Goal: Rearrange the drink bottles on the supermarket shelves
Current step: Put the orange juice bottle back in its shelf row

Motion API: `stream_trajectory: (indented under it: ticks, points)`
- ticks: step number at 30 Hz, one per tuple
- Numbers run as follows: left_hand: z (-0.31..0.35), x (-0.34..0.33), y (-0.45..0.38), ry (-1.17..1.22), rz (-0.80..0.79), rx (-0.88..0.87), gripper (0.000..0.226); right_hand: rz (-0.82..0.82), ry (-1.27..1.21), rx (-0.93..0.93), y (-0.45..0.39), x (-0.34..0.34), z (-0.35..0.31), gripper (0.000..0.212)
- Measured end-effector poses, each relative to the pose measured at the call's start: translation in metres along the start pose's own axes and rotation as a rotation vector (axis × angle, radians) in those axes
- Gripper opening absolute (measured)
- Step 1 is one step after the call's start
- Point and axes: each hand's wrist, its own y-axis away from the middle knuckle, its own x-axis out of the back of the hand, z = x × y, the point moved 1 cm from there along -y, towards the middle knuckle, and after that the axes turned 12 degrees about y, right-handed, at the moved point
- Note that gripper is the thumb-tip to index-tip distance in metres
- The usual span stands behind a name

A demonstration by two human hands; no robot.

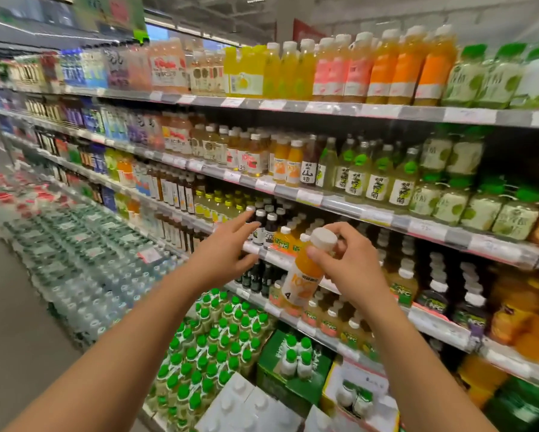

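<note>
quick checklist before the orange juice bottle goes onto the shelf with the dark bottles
1. Grip on the orange juice bottle: right hand pinches it at the neck, bottle tilted in the air: ok.
2. Cap on: white cap in place: ok.
3. Left hand free: open, fingers reaching toward the dark bottles, holding nothing: ok.
4. Matching row: orange bottles stand just right of the dark ones: ok.
5. Empty slot for it: hidden behind the hands: cannot tell.
6. Label facing out: turned sideways: not ok.
</note>
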Motion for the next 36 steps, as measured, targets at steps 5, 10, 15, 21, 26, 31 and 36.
stream_trajectory:
  ticks: [5, 10, 15, 21, 26, 31, 36]
  points:
    - [-0.058, -0.03, -0.077, 0.011, -0.041, -0.012, 0.073, 0.072, 0.023, -0.035, -0.067, -0.028, 0.015, 0.025]
    - [-0.108, -0.043, -0.144, -0.017, -0.11, -0.038, 0.072, 0.092, 0.026, -0.058, -0.136, -0.056, 0.02, 0.025]
    - [-0.151, -0.046, -0.204, 0.004, -0.107, -0.048, 0.071, 0.093, 0.074, -0.048, -0.189, -0.081, 0.014, 0.027]
    - [-0.192, -0.061, -0.255, 0.034, -0.11, -0.095, 0.073, 0.125, 0.122, -0.073, -0.23, -0.109, 0.005, 0.027]
    - [-0.229, -0.069, -0.301, 0.022, -0.107, -0.191, 0.072, 0.197, 0.156, -0.139, -0.26, -0.138, -0.002, 0.032]
    - [-0.254, -0.078, -0.341, -0.037, -0.103, -0.253, 0.072, 0.257, 0.234, -0.2, -0.289, -0.162, -0.013, 0.033]
    - [-0.274, -0.101, -0.354, -0.029, -0.101, -0.332, 0.076, 0.324, 0.251, -0.237, -0.308, -0.182, -0.017, 0.029]
